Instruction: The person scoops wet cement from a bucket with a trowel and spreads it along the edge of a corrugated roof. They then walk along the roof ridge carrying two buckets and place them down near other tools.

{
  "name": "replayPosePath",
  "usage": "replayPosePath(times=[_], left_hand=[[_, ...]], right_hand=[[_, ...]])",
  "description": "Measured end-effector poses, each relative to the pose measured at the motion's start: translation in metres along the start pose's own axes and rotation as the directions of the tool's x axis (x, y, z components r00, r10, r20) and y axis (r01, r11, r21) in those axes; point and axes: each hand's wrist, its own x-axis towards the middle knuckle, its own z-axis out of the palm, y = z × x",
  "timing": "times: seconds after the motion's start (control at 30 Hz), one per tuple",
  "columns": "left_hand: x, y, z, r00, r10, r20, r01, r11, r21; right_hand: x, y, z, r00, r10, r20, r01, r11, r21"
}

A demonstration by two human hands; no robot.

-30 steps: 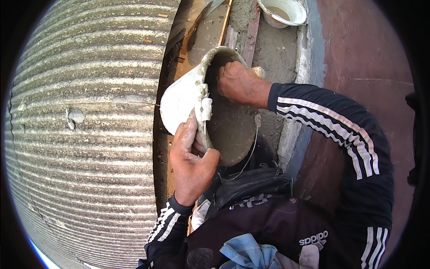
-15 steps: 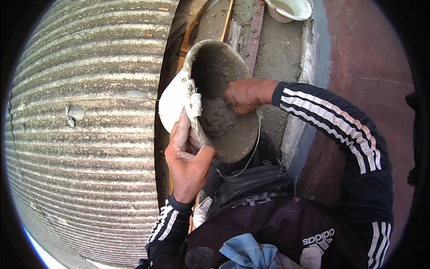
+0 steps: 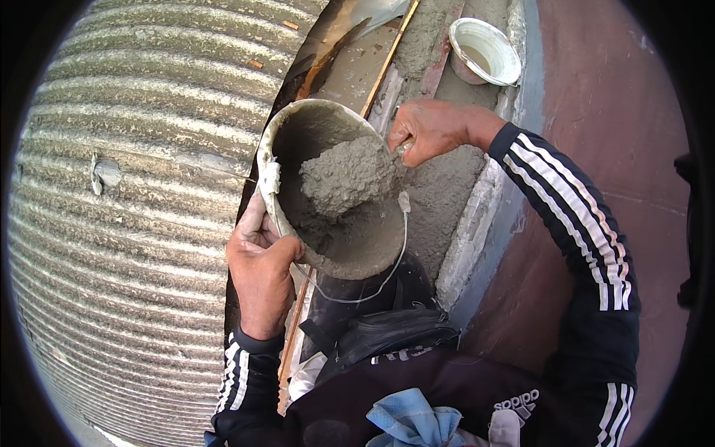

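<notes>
Bucket [image 3: 372, 257]: tilted between the 2 hands, mouth upward
Wet mortar [image 3: 346, 175]: 1 heaped lump at the bucket's mouth
Left hand [image 3: 261, 268]: fingers and thumb pinching the bucket's rim
Right hand [image 3: 432, 132]: fingers curled around a handle [image 3: 407, 146] beside the lump
Other bucket [image 3: 512, 67]: beyond the right hand
Corrugated sheet [image 3: 141, 246]: at left

The bucket [image 3: 369, 244] is off-white at the rim and smeared grey inside; the mortar [image 3: 350, 175] is dull grey. The tub [image 3: 491, 37] is whitish. The sheet [image 3: 149, 231] is banded in whitish and brownish grey. The sleeves [image 3: 573, 201] are navy-black with white stripes, the shirt [image 3: 447, 376] dark purple with white print, the cloth [image 3: 413, 419] pale blue, the panel [image 3: 596, 97] maroon.
</notes>
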Motion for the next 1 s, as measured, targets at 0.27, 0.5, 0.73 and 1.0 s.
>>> replayPosePath(times=[0.27,0.5,0.73,1.0], left_hand=[[0.002,-0.013,-0.011,0.995,-0.003,-0.096,0.001,1.0,-0.02],[-0.001,-0.014,-0.011,0.994,0.018,-0.108,-0.012,0.999,0.052],[0.004,-0.015,-0.009,0.999,-0.012,-0.03,0.013,0.999,0.042],[-0.005,-0.014,-0.011,1.0,0.008,0.004,-0.009,0.997,0.073]], right_hand=[[-0.009,0.036,-0.107,0.747,0.664,0.035,-0.657,0.745,-0.119],[0.087,0.076,-0.097,0.7,0.699,-0.147,-0.505,0.338,-0.794],[0.003,0.092,-0.134,0.614,0.729,-0.304,-0.74,0.396,-0.543],[-0.026,0.209,0.006,0.337,0.753,-0.566,-0.902,0.431,0.037]])
